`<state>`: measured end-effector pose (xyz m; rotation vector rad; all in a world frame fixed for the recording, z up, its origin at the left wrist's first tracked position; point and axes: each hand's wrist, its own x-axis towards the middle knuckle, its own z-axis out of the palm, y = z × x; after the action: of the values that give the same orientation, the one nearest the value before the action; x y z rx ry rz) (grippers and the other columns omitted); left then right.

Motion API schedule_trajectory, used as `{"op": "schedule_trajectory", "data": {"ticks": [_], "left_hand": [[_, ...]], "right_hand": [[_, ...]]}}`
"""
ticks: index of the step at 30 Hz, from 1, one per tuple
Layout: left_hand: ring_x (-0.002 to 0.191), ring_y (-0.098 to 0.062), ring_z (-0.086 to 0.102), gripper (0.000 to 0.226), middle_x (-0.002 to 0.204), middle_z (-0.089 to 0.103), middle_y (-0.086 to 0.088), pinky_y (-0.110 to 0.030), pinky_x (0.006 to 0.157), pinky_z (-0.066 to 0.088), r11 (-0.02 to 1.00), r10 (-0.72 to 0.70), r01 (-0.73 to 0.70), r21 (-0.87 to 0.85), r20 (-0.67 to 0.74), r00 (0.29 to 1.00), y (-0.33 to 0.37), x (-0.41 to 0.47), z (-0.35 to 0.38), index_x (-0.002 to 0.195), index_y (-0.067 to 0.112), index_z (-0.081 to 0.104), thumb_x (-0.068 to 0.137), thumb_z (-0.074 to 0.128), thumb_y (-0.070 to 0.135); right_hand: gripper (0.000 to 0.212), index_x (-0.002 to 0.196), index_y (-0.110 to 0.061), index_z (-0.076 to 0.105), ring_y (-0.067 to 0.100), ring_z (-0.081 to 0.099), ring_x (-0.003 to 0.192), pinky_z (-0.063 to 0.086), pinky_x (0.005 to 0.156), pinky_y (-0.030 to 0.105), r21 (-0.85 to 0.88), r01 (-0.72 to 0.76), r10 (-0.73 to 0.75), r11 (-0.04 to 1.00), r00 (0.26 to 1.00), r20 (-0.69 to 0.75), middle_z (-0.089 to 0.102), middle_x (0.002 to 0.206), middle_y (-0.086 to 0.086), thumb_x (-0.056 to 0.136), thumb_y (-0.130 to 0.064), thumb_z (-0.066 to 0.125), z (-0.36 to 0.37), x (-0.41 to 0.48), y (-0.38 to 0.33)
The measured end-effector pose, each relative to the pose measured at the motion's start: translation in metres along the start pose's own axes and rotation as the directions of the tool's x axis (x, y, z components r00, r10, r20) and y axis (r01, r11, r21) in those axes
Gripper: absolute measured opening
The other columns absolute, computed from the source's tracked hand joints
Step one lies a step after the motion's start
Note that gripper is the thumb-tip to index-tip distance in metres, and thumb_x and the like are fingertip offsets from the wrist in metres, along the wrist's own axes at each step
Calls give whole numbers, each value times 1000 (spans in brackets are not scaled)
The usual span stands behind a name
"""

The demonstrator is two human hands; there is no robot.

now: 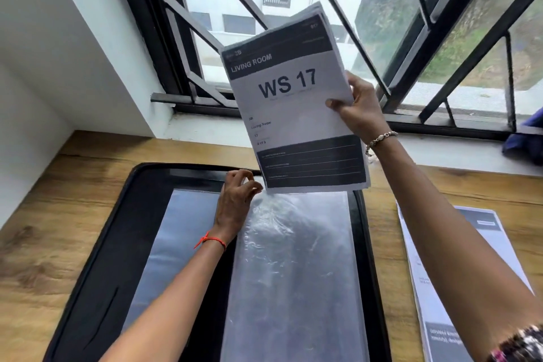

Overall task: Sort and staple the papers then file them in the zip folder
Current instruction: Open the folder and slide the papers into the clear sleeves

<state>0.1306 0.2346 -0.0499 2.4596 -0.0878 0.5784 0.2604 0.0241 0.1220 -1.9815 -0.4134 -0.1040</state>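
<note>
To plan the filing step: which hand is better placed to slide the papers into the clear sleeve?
Right. The right hand holds the WS 17 papers above the clear sleeve; the left hand pinches its top edge.

Right arm stretched up and forward from lower right, bracelet (380, 139) on wrist. Right hand (357, 109) raised, thumb across front of papers (293, 103), fingers behind, gripping their right edge. Left arm reaches forward from bottom centre, red thread (213, 241) on wrist. Left hand (236, 197) low, back up, fingers curled, tips bunched; unclear if pinching anything.
</note>
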Motion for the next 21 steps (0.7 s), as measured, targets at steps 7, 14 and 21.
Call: {"op": "schedule_trajectory", "data": {"ticks": [7,14,21], "left_hand": [[108,-21,34,14,117,51,-18,-45,85,50,997,-81,81,15,41,996,13,5,3,96,4,64,83,60,7],[121,-18,23,35,129,43,-12,-35,92,23,998,-54,47,51,139,989,37,12,8,93,16,66,82,48,44],[119,-18,25,36,126,46,-9,-34,89,19,999,-10,16,-39,143,990,74,18,26,86,19,68,80,45,47]], "right_hand": [[49,124,-3,51,18,53,92,50,64,7,31,-19,16,999,996,88,53,99,3,78,13,56,28,19,-6],[48,122,0,53,18,55,93,52,71,15,74,-51,44,996,994,97,56,101,5,77,12,58,45,35,3],[44,119,0,54,20,56,91,53,74,24,86,-40,30,996,993,111,57,98,6,76,11,59,54,41,9]]}}
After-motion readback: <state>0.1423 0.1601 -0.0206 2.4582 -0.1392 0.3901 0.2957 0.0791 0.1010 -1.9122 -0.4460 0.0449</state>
